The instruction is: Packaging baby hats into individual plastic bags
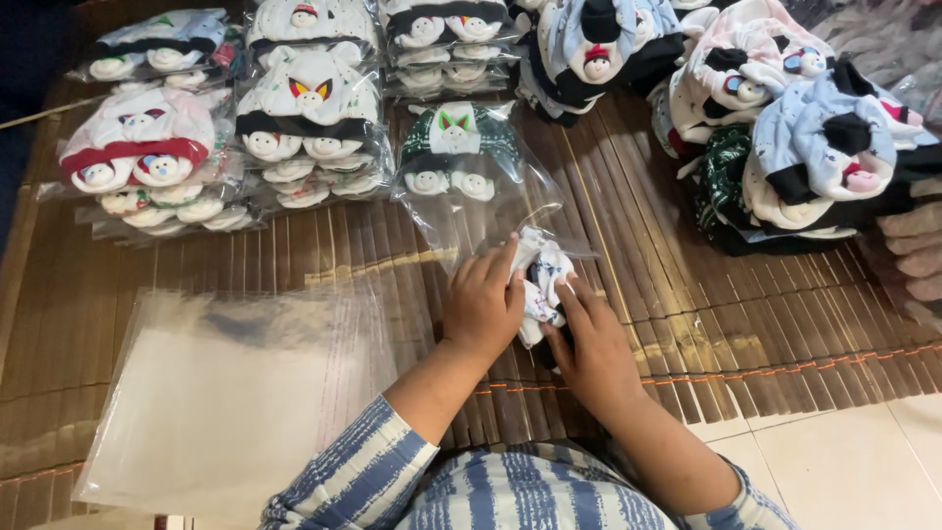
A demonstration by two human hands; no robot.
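We see both hands at mid-mat: left hand (483,302) and right hand (592,342), each grip clamped on a small cloth set (540,280) at the clear bag (481,201) mouth. The thin film could crumple or slip. Packed stacks (304,108) crowd the far-left corner, loose caps (785,128) the far right.

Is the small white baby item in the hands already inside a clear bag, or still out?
Still out. Both hands, left hand and right hand, grip the bunched white item bare; the nearest clear bag lies just beyond it on the mat.
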